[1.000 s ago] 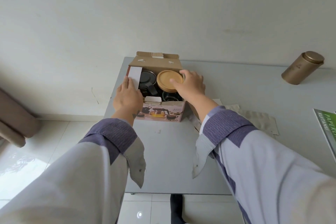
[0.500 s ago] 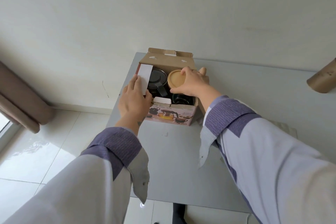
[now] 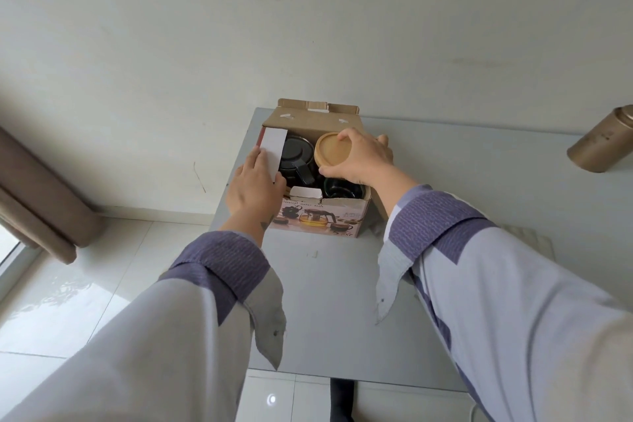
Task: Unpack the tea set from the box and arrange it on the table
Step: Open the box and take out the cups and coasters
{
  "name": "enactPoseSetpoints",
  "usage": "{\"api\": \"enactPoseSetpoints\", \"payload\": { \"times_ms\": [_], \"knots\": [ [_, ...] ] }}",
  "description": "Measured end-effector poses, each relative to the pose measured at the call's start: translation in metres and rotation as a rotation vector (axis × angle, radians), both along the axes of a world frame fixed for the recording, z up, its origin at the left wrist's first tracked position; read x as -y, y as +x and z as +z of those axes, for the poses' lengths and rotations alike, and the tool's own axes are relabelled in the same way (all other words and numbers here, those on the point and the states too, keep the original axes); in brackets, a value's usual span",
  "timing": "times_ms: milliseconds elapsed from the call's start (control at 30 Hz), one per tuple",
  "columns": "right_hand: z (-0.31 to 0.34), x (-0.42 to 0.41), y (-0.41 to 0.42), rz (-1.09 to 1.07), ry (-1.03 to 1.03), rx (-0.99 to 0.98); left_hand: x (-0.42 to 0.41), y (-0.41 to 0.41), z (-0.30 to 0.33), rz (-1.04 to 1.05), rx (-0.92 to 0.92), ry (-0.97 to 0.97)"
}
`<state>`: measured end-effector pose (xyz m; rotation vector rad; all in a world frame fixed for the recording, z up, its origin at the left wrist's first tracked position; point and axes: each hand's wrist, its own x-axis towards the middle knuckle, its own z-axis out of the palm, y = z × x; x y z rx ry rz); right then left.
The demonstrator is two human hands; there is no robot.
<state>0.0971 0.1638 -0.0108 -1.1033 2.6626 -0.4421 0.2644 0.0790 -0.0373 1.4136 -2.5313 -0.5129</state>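
Note:
An open cardboard box (image 3: 320,220) with a tea set picture on its front stands at the far left corner of the grey table (image 3: 329,301). Inside it I see a dark teapot (image 3: 295,155) with a black handle and a dark cup (image 3: 339,189). My right hand (image 3: 363,158) grips a round wooden lid (image 3: 331,149) by its rim, tilted, just above the box. My left hand (image 3: 255,190) presses flat on the box's left side, against the white side flap (image 3: 274,151).
A brass-coloured tin (image 3: 604,142) lies on the table at the right edge. A beige cloth (image 3: 529,240) peeks out behind my right sleeve. A brown curtain (image 3: 37,202) hangs at the left over the tiled floor. A wall is close behind the table.
My right hand has closed around the wooden lid and raised it a little out of the box. My head has turned left, so the tin slid toward the right edge.

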Motion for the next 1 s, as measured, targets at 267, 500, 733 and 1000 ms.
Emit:
{"api": "enactPoseSetpoints", "payload": {
  "times_ms": [267, 500, 733, 1000],
  "knots": [
    [0.004, -0.015, 0.016, -0.011, -0.018, 0.03, 0.004, 0.007, 0.023, 0.097, -0.222, -0.02],
    [0.002, -0.02, 0.023, -0.037, -0.066, 0.08, 0.016, 0.028, 0.025, 0.065, -0.022, -0.405],
    [-0.003, -0.019, 0.025, -0.037, -0.064, 0.063, 0.01, 0.027, 0.009, 0.097, 0.155, -0.112],
    [-0.002, -0.021, 0.026, -0.045, -0.071, 0.073, 0.019, 0.017, 0.023, -0.281, 0.176, -0.3]
  ]
}}
